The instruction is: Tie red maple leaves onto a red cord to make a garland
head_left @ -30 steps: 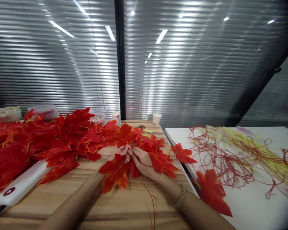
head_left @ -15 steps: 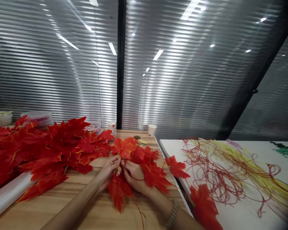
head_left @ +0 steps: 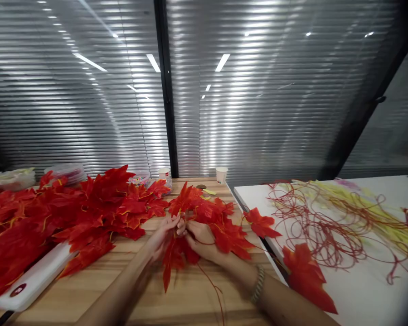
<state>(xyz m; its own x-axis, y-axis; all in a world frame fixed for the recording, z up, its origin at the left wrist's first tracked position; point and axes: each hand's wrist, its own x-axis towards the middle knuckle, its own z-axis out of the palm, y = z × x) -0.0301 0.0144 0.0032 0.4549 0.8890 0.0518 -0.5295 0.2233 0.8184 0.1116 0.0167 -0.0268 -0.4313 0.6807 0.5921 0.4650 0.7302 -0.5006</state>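
Over the wooden table, my left hand [head_left: 166,233] pinches the yellow stem area of red artificial maple leaves. One leaf [head_left: 183,199] points up above its fingertips. Below the hands, another maple leaf [head_left: 171,262] hangs tip down. My right hand [head_left: 202,237] is close beside the left, its fingers closed around a thin red cord [head_left: 213,286] at the stems. The exact tie point is hidden by the fingers. More strung leaves [head_left: 229,235] lie just right of my right hand, and the cord runs on to a leaf [head_left: 306,274] at the right.
A large pile of red leaves [head_left: 71,203] covers the left side, partly over a white elongated device [head_left: 37,276] with a black cable. Paper cups [head_left: 221,175] stand at the back. Tangled red cord [head_left: 319,222] and yellow strands [head_left: 370,213] lie on the white table [head_left: 251,194].
The view has shifted slightly, showing more of the white device. Both hands stay together at the stems. The upper leaf has turned more edge-on, and the lower leaf has swung round.
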